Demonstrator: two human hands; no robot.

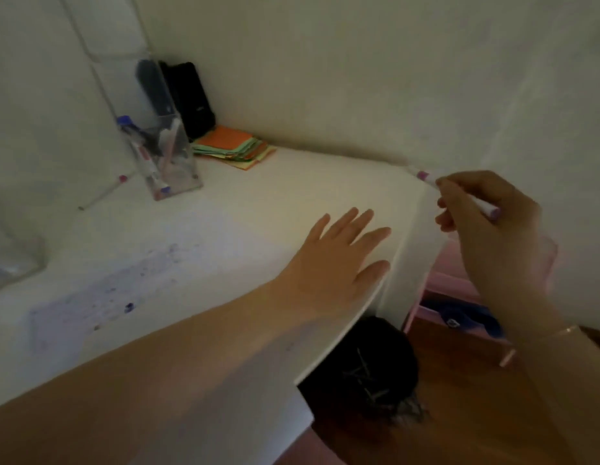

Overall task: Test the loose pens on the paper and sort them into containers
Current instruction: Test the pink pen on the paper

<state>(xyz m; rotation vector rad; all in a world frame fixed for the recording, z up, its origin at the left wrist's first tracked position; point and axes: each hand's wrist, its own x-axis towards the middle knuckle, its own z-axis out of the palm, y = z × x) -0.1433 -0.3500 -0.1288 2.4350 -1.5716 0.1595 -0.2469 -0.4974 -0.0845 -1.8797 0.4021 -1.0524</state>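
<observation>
White desk stands in a corner. Left hand lies flat, fingers straight, near its right edge. Right hand pinches a pen above that edge. Scribbled paper lies near left; clear holder with pens stands far left.

Open desk: bare surface ahead and left of the left hand's fingertips, passable. Beyond that stretch: clear pen holder, upright, full of pens; note stack just right of it; black case behind, against the wall. Loose pen left of holder. Scribbled paper flat, left of the wrist. Right hand, gripping a marker, past the desk edge; wall close beyond its fingers.
</observation>
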